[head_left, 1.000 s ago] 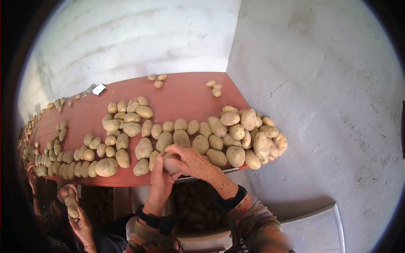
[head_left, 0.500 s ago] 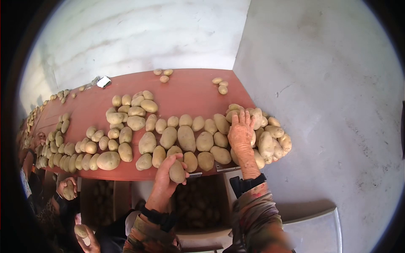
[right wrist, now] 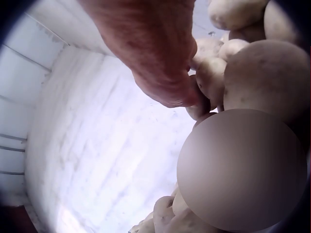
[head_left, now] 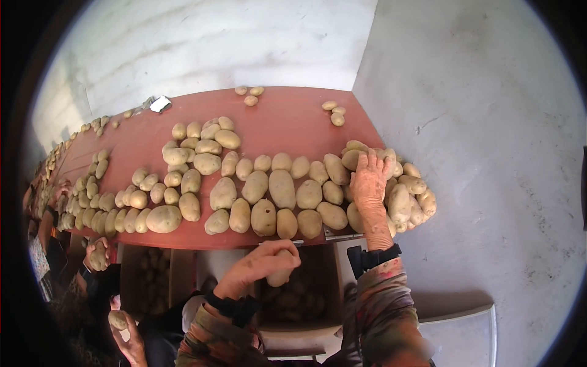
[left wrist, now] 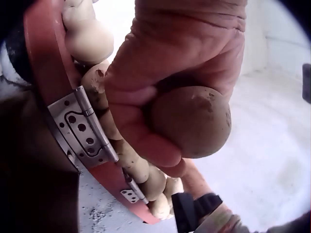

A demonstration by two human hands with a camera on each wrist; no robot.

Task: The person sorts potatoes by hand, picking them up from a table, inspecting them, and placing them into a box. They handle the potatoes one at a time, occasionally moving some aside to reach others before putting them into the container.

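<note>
Over the box in front of the table's near edge, my left hand (head_left: 264, 267) grips a potato (head_left: 279, 274). In the left wrist view, fingers curl around that potato (left wrist: 194, 121), and its rounded end sticks out. My right hand (head_left: 370, 183) lies on the potato pile (head_left: 403, 199) at the table's right end, fingers stretched over the top potatoes. From the right wrist view, the fingertips are right at a potato (right wrist: 198, 104) in the pile; part of the hand's contact is hidden.
Rows of potatoes (head_left: 281, 189) line the front of the red table (head_left: 293, 122), whose edge carries metal hinges (left wrist: 82, 128). Below stands a box (head_left: 333, 287) with potatoes inside. At left, another person's hands (head_left: 131, 348) hold potatoes. A grey wall (head_left: 477, 153) bounds the right side.
My right hand has left the potato that both hands were at and moved right onto the pile. My left hand has carried that potato down off the table edge and turned over.
</note>
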